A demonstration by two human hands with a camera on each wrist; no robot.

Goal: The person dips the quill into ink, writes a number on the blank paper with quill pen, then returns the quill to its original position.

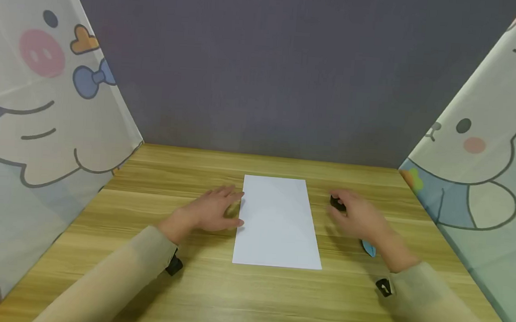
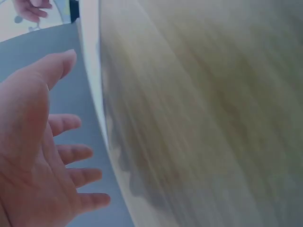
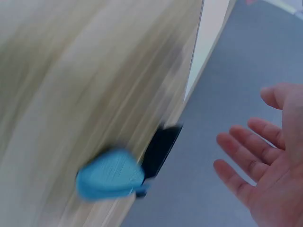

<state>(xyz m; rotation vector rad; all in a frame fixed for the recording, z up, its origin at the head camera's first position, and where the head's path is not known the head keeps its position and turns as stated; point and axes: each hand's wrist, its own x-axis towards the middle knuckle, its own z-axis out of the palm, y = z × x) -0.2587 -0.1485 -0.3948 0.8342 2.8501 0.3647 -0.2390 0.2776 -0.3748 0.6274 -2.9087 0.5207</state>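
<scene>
Wooden table [image 1: 248, 300] under white paper [image 1: 278, 222], grey wall [image 1: 273, 67] behind.

My right hand [image 1: 362, 218] hides most of a black and blue tool [image 1: 368, 248], which shows only as a motion-blurred smear in my right wrist view.

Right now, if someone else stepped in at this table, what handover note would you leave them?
Left hand: open, fingers spread, at the left edge of the white sheet of paper; whether it touches the sheet is unclear.
Right hand: open, holds nothing, above the table right of the sheet.
The paper lies flat and unfolded in the middle of the wooden table.
A blue-and-black tool lies on the table under the right hand; both wrist views are blurred, so I cannot tell what kind.
Done: the sheet is laid out. Left: nothing has been done to the paper yet, and the tool is untouched.
</scene>
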